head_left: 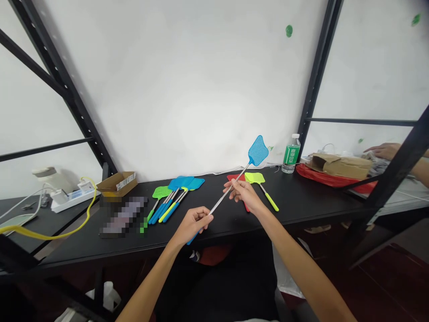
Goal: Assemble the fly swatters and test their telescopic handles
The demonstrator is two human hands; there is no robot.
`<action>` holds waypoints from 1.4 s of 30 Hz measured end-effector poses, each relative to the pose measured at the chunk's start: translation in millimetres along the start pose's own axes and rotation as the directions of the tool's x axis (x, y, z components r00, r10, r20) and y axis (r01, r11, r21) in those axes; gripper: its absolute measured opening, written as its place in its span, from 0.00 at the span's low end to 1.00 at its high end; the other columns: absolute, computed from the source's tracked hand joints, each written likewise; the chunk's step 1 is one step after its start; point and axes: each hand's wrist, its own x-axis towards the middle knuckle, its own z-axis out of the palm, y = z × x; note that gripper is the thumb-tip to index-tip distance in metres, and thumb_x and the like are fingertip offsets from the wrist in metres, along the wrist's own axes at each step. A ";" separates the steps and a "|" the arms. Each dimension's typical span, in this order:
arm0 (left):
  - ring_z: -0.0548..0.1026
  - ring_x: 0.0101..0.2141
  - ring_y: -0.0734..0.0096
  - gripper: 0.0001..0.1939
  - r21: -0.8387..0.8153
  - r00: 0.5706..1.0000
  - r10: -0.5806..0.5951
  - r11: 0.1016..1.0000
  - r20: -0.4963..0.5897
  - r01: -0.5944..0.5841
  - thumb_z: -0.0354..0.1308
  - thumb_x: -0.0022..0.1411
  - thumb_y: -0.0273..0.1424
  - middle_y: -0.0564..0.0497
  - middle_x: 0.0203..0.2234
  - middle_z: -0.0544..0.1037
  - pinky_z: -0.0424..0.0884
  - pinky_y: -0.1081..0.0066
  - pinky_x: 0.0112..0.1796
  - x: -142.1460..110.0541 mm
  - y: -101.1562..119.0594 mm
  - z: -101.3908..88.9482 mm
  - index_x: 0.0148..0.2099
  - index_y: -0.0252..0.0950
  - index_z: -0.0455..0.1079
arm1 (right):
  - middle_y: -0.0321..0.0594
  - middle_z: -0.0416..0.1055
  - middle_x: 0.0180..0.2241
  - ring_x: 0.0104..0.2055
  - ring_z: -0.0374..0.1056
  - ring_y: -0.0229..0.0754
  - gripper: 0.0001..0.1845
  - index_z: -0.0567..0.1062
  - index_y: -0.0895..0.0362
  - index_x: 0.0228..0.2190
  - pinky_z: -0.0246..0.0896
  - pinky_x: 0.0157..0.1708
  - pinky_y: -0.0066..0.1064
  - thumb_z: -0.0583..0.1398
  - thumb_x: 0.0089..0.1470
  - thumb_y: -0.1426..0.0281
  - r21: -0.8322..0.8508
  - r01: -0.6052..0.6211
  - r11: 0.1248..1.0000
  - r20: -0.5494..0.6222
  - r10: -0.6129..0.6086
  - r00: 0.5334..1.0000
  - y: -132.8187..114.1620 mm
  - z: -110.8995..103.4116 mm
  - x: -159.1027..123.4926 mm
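A blue fly swatter with a thin metal shaft slants up to the right, held in front of me above the table. My left hand is closed around the lower shaft, just above the blue grip. Higher on the same shaft, the fingers of my right hand pinch the metal. Behind my right hand lie a yellow-green fly swatter and a red fly swatter, the red one partly hidden. To the left, several blue fly swatters overlap beside a green fly swatter.
On the black table a cardboard box stands at left, near a power strip and yellow cable. A water bottle is at right. Beyond the rack post, another person's hand is near a cardboard package.
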 end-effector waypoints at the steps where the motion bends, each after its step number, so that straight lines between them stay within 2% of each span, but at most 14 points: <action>1: 0.62 0.19 0.80 0.18 -0.004 1.000 0.003 1.000 0.001 -0.003 0.61 0.61 0.45 0.57 0.18 0.67 0.58 0.78 0.21 0.1 0.1 0.5 0.33 0.33 0.69 | 0.46 0.79 0.34 0.24 0.69 0.34 0.27 0.80 0.58 0.34 0.55 0.18 0.21 0.60 0.53 0.46 0.002 0.002 1.000 0.002 -0.002 1.000 0.9 0.4 0.0; 7: 0.59 0.16 0.80 0.19 0.042 1.000 -0.007 0.999 0.021 0.007 0.57 0.63 0.45 0.60 0.13 0.61 0.51 0.77 0.20 -1.1 5.4 2.5 0.36 0.33 0.72 | 0.46 0.78 0.29 0.22 0.67 0.34 0.27 0.79 0.58 0.28 0.53 0.17 0.23 0.62 0.51 0.45 0.008 0.044 0.999 -0.056 -0.043 0.997 7.6 -2.4 2.8; 15: 0.58 0.15 0.80 0.21 0.113 0.996 0.017 0.993 0.091 -0.027 0.52 0.67 0.46 0.57 0.11 0.65 0.51 0.75 0.22 -1.9 7.0 -0.6 0.31 0.34 0.69 | 0.48 0.79 0.27 0.23 0.66 0.36 0.26 0.78 0.58 0.24 0.53 0.18 0.24 0.63 0.50 0.47 0.031 0.090 0.995 -0.165 -0.083 0.983 3.8 0.2 4.4; 18: 0.58 0.15 0.79 0.21 0.137 0.993 0.022 0.990 0.117 -0.038 0.51 0.67 0.46 0.57 0.11 0.65 0.51 0.74 0.23 -3.1 7.6 -1.7 0.31 0.34 0.70 | 0.48 0.79 0.27 0.23 0.66 0.36 0.26 0.77 0.58 0.23 0.52 0.18 0.24 0.65 0.47 0.46 0.082 0.099 0.992 -0.251 -0.075 0.965 -4.0 -12.6 5.7; 22: 0.58 0.16 0.79 0.23 0.188 0.989 0.009 0.982 0.144 -0.037 0.51 0.67 0.47 0.57 0.11 0.64 0.53 0.73 0.25 -4.6 11.8 -0.3 0.30 0.33 0.70 | 0.47 0.79 0.26 0.22 0.65 0.36 0.26 0.75 0.58 0.23 0.53 0.17 0.25 0.69 0.38 0.47 0.147 0.106 0.983 -0.393 -0.041 0.918 -15.3 -42.5 8.0; 26: 0.58 0.16 0.78 0.23 0.196 0.986 -0.009 0.980 0.168 -0.025 0.51 0.67 0.48 0.57 0.11 0.64 0.53 0.73 0.24 -4.7 13.8 1.4 0.30 0.34 0.71 | 0.46 0.79 0.27 0.22 0.67 0.37 0.24 0.74 0.57 0.24 0.54 0.18 0.26 0.70 0.39 0.49 0.166 0.141 0.976 -0.464 -0.049 0.885 -21.5 -64.4 6.5; 29: 0.59 0.16 0.78 0.23 0.172 0.986 -0.018 0.985 0.163 -0.010 0.52 0.66 0.48 0.56 0.12 0.65 0.52 0.73 0.24 -5.4 13.8 0.1 0.29 0.34 0.71 | 0.47 0.79 0.30 0.23 0.69 0.38 0.23 0.73 0.56 0.25 0.56 0.18 0.27 0.68 0.43 0.49 0.150 0.137 0.979 -0.429 -0.060 0.901 -21.0 -68.2 4.8; 33: 0.59 0.16 0.78 0.23 0.143 0.988 -0.025 0.990 0.150 0.004 0.53 0.65 0.48 0.56 0.12 0.65 0.52 0.74 0.24 -6.9 14.3 -3.2 0.29 0.33 0.71 | 0.48 0.80 0.35 0.24 0.70 0.38 0.24 0.76 0.57 0.31 0.57 0.18 0.27 0.65 0.48 0.48 0.111 0.088 0.990 -0.345 -0.044 0.938 -18.9 -60.8 4.1; 37: 0.60 0.17 0.78 0.23 0.119 0.992 -0.003 0.993 0.130 -0.013 0.53 0.65 0.47 0.56 0.12 0.66 0.54 0.74 0.25 -6.4 12.0 -4.6 0.29 0.33 0.71 | 0.48 0.80 0.38 0.26 0.71 0.37 0.25 0.79 0.57 0.36 0.57 0.18 0.25 0.63 0.51 0.47 0.074 0.024 0.997 -0.226 -0.006 0.974 -16.9 -41.5 3.0; 42: 0.59 0.18 0.78 0.21 0.069 0.993 0.001 0.998 0.118 -0.009 0.52 0.66 0.45 0.56 0.13 0.66 0.53 0.74 0.25 -4.0 7.9 -4.8 0.29 0.33 0.69 | 0.47 0.80 0.36 0.25 0.71 0.36 0.25 0.79 0.57 0.33 0.57 0.18 0.23 0.62 0.52 0.47 0.011 -0.016 1.000 -0.098 0.017 0.995 -7.8 -14.6 0.9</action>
